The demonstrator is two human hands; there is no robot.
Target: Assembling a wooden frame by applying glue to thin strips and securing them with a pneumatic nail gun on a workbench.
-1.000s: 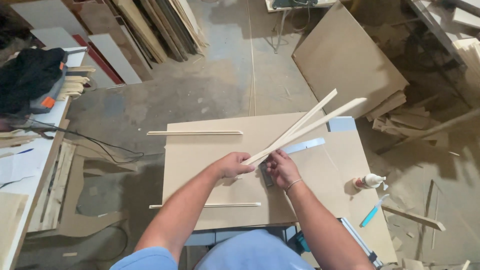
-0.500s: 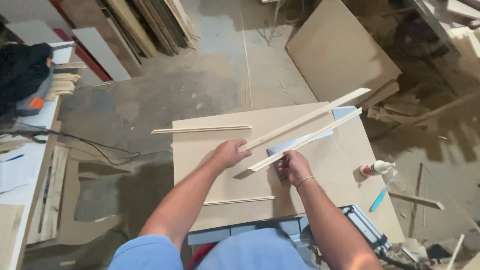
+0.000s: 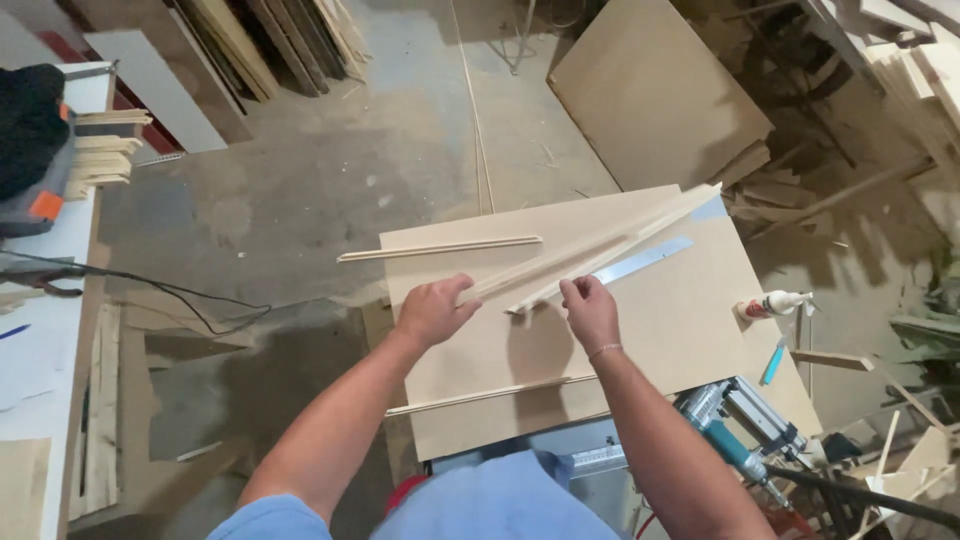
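Observation:
Over a tan board (image 3: 670, 330) on a work stand, my left hand (image 3: 432, 310) grips the near end of a long pale wooden strip (image 3: 590, 246). My right hand (image 3: 590, 308) pinches the near end of a second strip (image 3: 640, 236) lying alongside the first. Both strips run up and to the right toward the board's far right corner. A metal ruler (image 3: 640, 262) lies flat on the board just under them. A thin strip (image 3: 440, 248) lies along the board's far edge, and another (image 3: 490, 394) lies near its front edge.
A glue bottle (image 3: 772, 303) and a blue pen (image 3: 774, 360) lie at the board's right edge. A teal nail gun (image 3: 740, 430) sits below, at the right. A white bench (image 3: 45, 300) with cables and stacked wood runs along the left. Large boards (image 3: 655, 90) lean on the concrete floor behind.
The two strips, crossed and raised a second ago, have come down closer together and nearly parallel over the board. Both hands shifted with them; the camera view tilted slightly.

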